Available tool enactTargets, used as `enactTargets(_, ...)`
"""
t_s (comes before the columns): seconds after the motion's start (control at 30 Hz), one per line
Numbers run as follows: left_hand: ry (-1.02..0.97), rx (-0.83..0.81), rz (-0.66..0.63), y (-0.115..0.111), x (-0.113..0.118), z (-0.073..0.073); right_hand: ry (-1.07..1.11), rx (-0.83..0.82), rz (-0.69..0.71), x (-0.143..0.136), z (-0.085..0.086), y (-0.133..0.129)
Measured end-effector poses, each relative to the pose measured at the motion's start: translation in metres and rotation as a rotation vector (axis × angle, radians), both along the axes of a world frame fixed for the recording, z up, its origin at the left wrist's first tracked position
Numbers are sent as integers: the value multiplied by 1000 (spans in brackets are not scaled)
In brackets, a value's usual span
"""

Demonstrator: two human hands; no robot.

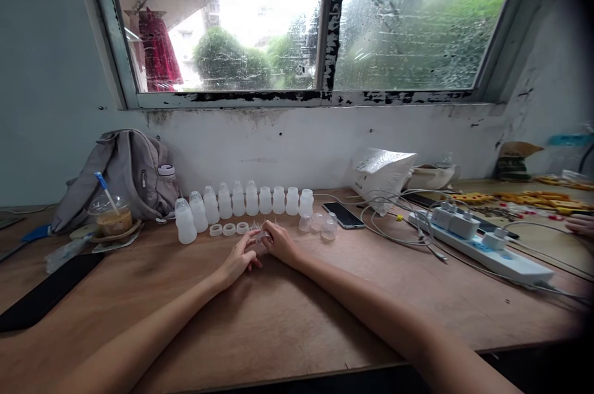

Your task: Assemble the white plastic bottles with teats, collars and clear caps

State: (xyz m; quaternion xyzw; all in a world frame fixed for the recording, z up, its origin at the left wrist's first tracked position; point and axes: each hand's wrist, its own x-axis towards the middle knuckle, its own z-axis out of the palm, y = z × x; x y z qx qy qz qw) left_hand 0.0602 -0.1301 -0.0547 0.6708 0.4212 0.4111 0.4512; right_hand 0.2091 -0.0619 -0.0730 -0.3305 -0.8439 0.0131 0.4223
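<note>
My left hand [240, 260] and my right hand [279, 244] meet above the table, fingers closed on a small translucent bottle part [262, 242]. Fingers cover much of it, so whether it is a ring, a teat or both together is unclear. Behind them stands a curved row of milky baby bottles [238, 201]; those on the left carry clear caps, while several on the right have bare necks. White collar rings [229, 229] lie just left of my fingertips. Pointed clear teats [254, 225] show partly behind my hands. Clear domed caps [328, 228] sit to the right.
A phone [343, 215] lies right of the caps, beside tangled cables [394, 233] and a white power strip [482, 252]. A grey backpack [125, 177], an iced drink cup [111, 216] and a black mat [51, 292] are left. Another person's hand [580, 224] shows at the right edge.
</note>
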Motion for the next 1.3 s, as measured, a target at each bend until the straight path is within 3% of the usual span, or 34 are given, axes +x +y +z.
enactTargets(0.27, 117, 38, 27, -5, 4, 5, 31, -79, -28, 0, 1, 5)
enactTargets(0.43, 164, 73, 46, -1, 1, 2, -18, -77, 42, 3, 5, -2)
enactTargets(0.53, 215, 153, 60, 8, 0, 7, -46, -88, 60, 9, 8, -6)
enactTargets(0.63, 312, 272, 105, 29, 4, 22, 4, -138, 65, 21, 10, -5)
enactTargets(0.8, 619, 395, 374, 86, 20, 52, 141, -283, 12, 47, 13, -1)
enactTargets(0.9, 797, 456, 446, 117, 32, 62, 157, -384, 1, 60, 18, -4)
enactTargets(1.0, 893, 506, 477, 141, 42, 63, 163, -492, 61, 66, 24, -9)
enactTargets(1.13, 932, 510, 477, 163, 49, 55, 211, -697, 248, 71, 30, -8)
enactTargets(1.3, 810, 653, 523, 163, 55, 55, 359, -921, 293, 78, 36, 1)
